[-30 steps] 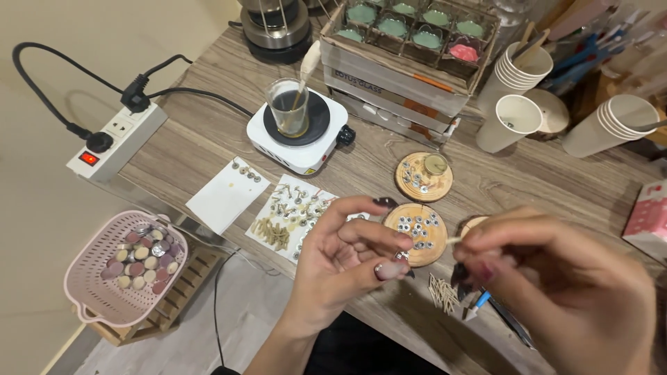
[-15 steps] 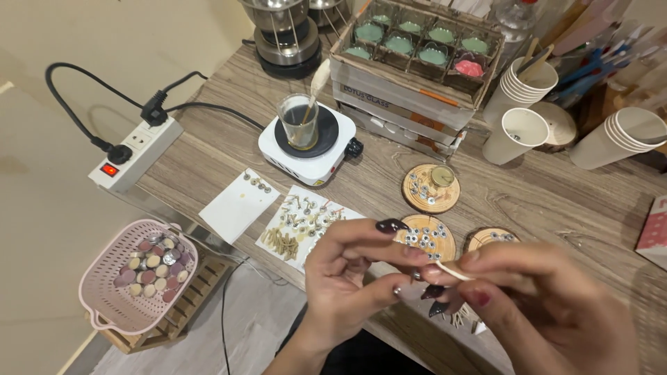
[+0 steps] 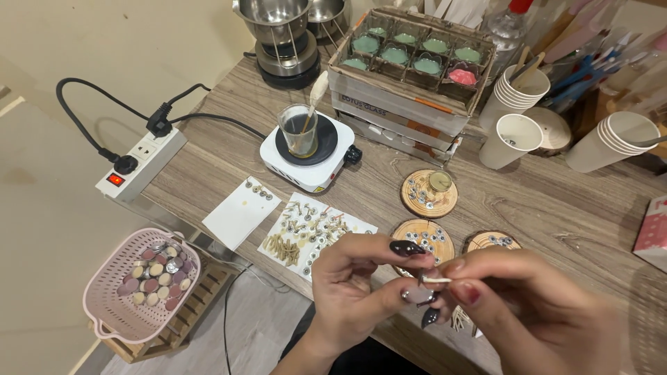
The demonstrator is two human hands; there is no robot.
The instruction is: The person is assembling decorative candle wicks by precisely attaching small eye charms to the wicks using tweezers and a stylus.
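Together, the left hand (image 3: 354, 292) and right hand (image 3: 528, 312) are pinching a thin wick (image 3: 436, 280) between closed fingertips, holding it just above the table (image 3: 556, 208) edge, near a round wooden disc (image 3: 424, 239) carrying small metal tabs.

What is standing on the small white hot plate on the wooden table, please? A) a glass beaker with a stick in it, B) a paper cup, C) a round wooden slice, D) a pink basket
A: the glass beaker with a stick leaning in it sits on the dark round top of the white hot plate, while the pink basket is down beside the table.
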